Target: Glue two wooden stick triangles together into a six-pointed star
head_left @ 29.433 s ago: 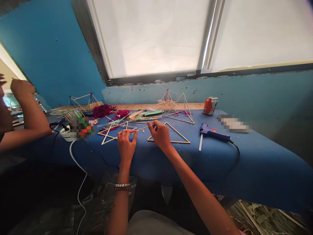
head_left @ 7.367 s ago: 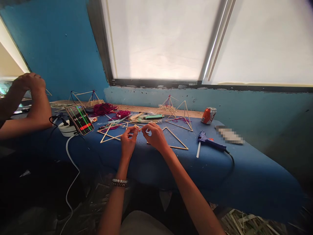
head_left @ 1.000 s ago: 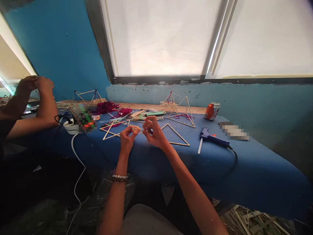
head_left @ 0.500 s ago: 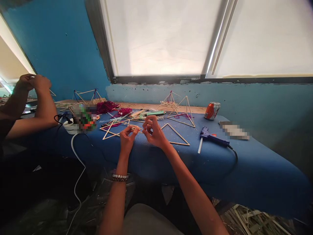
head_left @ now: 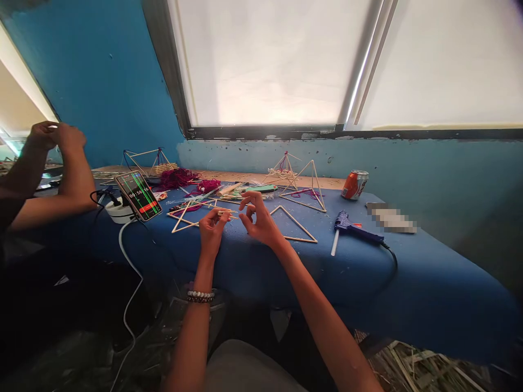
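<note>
My left hand (head_left: 211,230) pinches a few short, thin wooden sticks (head_left: 231,214) above the blue table. Their tips point right, toward my right hand (head_left: 260,222). That hand is empty, its thumb and fingers apart in a curve just beside the stick ends. Behind and left of my left hand lies a frame of joined sticks (head_left: 182,222). A triangle of sticks (head_left: 300,224) rests flat to the right, partly hidden by my right hand. Farther back stands a pyramid-shaped stick frame (head_left: 314,188).
A blue glue gun (head_left: 357,228) with a cord and a drink can (head_left: 354,185) stand at the right. Dark red yarn (head_left: 175,178) and a green-handled tool (head_left: 261,189) lie behind. At left, a phone (head_left: 139,195) leans near a white power strip (head_left: 119,211); another person's hands (head_left: 59,135) are beyond.
My right thumb and fingers have drawn slightly away from the stick ends and spread wider. My left hand keeps its pinch on the sticks, barely shifted.
</note>
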Tool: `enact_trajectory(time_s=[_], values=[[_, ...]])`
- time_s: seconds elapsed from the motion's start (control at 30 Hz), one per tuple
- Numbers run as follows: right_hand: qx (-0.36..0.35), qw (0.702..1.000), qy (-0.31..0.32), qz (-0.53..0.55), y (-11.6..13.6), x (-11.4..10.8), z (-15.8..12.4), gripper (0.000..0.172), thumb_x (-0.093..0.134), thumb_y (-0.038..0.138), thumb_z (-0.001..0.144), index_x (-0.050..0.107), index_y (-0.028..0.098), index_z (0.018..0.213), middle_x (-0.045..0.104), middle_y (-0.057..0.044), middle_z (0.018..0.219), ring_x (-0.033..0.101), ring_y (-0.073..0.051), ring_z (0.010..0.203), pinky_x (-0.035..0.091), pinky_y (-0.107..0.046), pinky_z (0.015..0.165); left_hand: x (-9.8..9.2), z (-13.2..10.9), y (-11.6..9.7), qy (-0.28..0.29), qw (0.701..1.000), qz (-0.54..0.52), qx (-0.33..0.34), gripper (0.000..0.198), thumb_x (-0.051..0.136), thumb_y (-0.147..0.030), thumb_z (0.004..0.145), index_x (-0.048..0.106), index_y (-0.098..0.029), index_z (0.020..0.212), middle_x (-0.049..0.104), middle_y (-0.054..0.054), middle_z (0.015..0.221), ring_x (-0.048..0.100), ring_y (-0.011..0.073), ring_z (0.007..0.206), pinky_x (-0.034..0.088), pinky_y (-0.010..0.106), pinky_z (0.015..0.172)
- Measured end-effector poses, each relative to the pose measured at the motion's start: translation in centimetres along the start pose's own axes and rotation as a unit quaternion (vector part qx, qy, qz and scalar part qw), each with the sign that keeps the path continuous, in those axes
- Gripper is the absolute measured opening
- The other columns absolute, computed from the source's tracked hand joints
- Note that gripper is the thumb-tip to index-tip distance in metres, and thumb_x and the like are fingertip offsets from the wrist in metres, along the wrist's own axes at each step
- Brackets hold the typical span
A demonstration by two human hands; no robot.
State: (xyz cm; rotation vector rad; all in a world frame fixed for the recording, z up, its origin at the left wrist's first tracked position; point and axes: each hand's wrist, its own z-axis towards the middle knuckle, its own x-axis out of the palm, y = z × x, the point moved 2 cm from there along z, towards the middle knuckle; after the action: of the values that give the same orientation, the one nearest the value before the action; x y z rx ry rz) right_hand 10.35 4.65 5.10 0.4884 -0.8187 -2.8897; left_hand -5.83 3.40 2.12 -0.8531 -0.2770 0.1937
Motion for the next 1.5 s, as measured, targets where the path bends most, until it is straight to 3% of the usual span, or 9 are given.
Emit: enact_trajectory(time_s=[0.1,0.2,0.53,0.83,1.5], values=[[0.016,0.999,0.001,-0.034,-0.03,-0.03,0.14,0.029,0.059,0.02,0.091,0.051,0.024,0.118,0.06,0.0,0.101,0.05,-0.008,0.058,0.044,-0.027,0.065,-0.08,-0.01,0.23,0.012,1.0,-0.001,0.002,0.025,0.076,-0.043,0.082,0.076,-0.019,0.085,0.071,0.001,0.076,0.064,0.0136,0.071,0.051,0.025,0.072],[0.023,0.997,0.001,-0.08,-0.11,-0.02,0.3,0.007,0.062,0.028,0.093,0.062,0.021,0.096,0.061,-0.001,0.094,0.049,-0.009,0.059,0.042,-0.028,0.064,-0.12,-0.03,0.37,0.016,1.0,-0.007,0.003,0.025,0.076,-0.043,0.082,0.076,-0.019,0.086,0.071,0.002,0.077,0.064,0.014,0.072,0.052,0.025,0.073],[0.026,0.994,-0.021,-0.103,-0.18,-0.05,0.38,0.021,0.063,0.037,0.096,0.066,0.021,0.082,0.057,0.001,0.079,0.047,-0.011,0.06,0.04,-0.026,0.06,-0.05,-0.05,0.01,0.029,0.999,0.027,-0.002,0.025,0.075,-0.044,0.081,0.074,-0.019,0.086,0.071,0.002,0.081,0.065,0.0159,0.074,0.054,0.029,0.075],[0.033,0.989,-0.052,-0.132,-0.47,-0.18,0.46,0.005,0.068,0.025,0.089,0.068,0.021,0.087,0.057,0.003,0.08,0.048,-0.01,0.059,0.04,-0.026,0.062,0.44,0.01,-0.1,0.051,0.993,0.107,0.0,0.02,0.068,-0.04,0.085,0.07,-0.02,0.085,0.073,0.002,0.08,0.067,0.0179,0.079,0.048,0.029,0.073],[0.05,0.975,-0.028,-0.217,-0.04,0.15,0.41,0.003,0.064,0.02,0.088,0.064,0.022,0.087,0.063,0.002,0.087,0.048,-0.011,0.06,0.038,-0.026,0.065,0.37,0.23,-0.24,0.064,0.991,0.116,-0.003,0.029,0.074,-0.048,0.081,0.074,-0.02,0.084,0.073,0.003,0.082,0.065,0.0188,0.079,0.045,0.029,0.071]])
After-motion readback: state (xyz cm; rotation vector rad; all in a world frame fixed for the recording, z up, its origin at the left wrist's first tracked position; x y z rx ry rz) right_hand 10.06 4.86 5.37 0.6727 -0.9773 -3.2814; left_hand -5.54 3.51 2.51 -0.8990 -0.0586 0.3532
